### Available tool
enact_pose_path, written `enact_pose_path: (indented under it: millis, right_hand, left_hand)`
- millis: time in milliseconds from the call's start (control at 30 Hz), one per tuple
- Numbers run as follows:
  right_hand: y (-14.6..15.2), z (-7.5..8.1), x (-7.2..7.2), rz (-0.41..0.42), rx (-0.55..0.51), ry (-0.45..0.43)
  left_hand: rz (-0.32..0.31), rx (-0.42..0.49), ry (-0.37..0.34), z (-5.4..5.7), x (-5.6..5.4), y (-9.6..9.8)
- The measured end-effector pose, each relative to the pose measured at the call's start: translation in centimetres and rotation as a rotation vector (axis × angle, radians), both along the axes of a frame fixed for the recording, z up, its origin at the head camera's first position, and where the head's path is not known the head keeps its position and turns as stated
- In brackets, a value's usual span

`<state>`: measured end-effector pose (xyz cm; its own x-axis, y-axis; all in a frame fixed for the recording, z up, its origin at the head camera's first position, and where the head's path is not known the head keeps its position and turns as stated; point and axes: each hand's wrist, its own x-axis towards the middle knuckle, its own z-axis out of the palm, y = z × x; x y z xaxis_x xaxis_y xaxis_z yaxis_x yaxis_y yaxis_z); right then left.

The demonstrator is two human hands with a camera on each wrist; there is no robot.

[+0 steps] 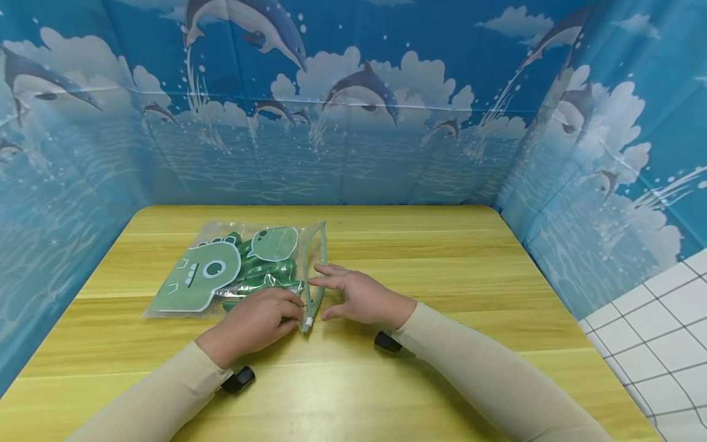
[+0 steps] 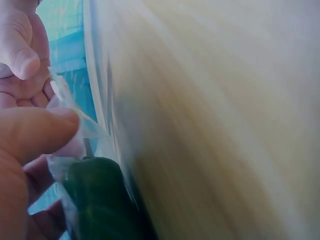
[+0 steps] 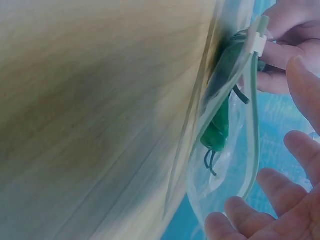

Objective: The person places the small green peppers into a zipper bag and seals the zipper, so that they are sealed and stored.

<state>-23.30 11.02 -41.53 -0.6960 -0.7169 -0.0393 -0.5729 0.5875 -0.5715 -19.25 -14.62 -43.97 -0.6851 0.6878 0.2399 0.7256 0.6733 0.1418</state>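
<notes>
A clear slider zip bag [image 1: 179,288] with a green cartoon dinosaur print lies on the table, left of centre. Its mouth stands open toward the right, and the white slider [image 3: 258,45] sits at the near corner. Inside are several glossy dark green, pepper-like pieces [image 2: 102,195], some with thin dark stems or loops. The left hand [image 1: 259,319] pinches the bag's near edge beside the slider, thumb on one side and fingers on the other. At the mouth, the right hand [image 1: 359,298] has its fingers spread, close to the far rim; whether they touch it is unclear.
The yellow wood-grain table [image 1: 420,264] has rounded far corners. Blue dolphin-print curtains [image 1: 353,159] hang behind it and at both sides. White floor tiles [image 1: 657,331] show at the right. A black wrist device [image 1: 239,380] sits under each sleeve.
</notes>
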Motion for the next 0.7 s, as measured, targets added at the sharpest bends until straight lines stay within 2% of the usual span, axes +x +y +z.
enact_pose_path:
  millis: [267,467,700]
  right_hand:
    - [-0.1,0.4,0.1,-0.006,-0.002,0.001]
    - [-0.2,0.8,0.3,-0.004,0.001,0.030]
    - [-0.5,1.2,0.7,0.019,-0.004,0.102]
  left_hand:
    - [0.007,0.094,0.009,0.6,0.0,-0.5]
    - [-0.008,0.209,0.037,0.7,-0.1,-0.9]
    - [0.016,0.309,0.053,1.2,0.0,-1.3]
